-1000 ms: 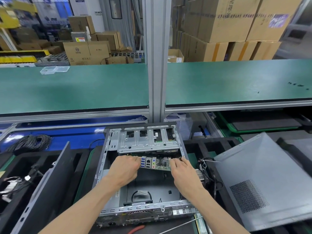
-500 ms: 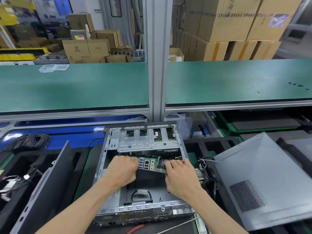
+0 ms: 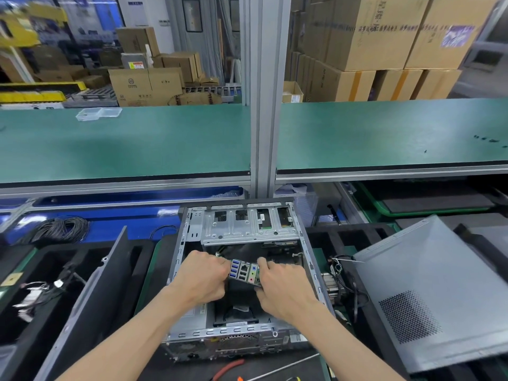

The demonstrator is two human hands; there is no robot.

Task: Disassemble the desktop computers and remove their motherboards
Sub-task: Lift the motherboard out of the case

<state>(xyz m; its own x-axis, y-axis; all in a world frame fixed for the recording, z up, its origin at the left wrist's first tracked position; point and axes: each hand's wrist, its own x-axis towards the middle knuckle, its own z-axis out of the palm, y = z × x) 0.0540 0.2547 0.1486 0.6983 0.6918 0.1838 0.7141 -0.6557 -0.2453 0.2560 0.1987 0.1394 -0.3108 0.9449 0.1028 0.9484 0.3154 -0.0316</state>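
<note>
Two hands at lower centre of frame, inside open computer case [image 3: 309,259]: left hand [image 3: 202,280] and right hand [image 3: 283,287] curled, gripping opposite ends of motherboard [image 3: 245,272], port side facing up.

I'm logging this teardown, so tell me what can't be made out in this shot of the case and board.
Head view only:
- Motherboard: only its port edge shows; the left hand and right hand cover the rest.
- Case floor: hidden by both hands.
- Red-handled tool: cut off by the bottom edge.
- Carton print: too blurred to read.
</note>
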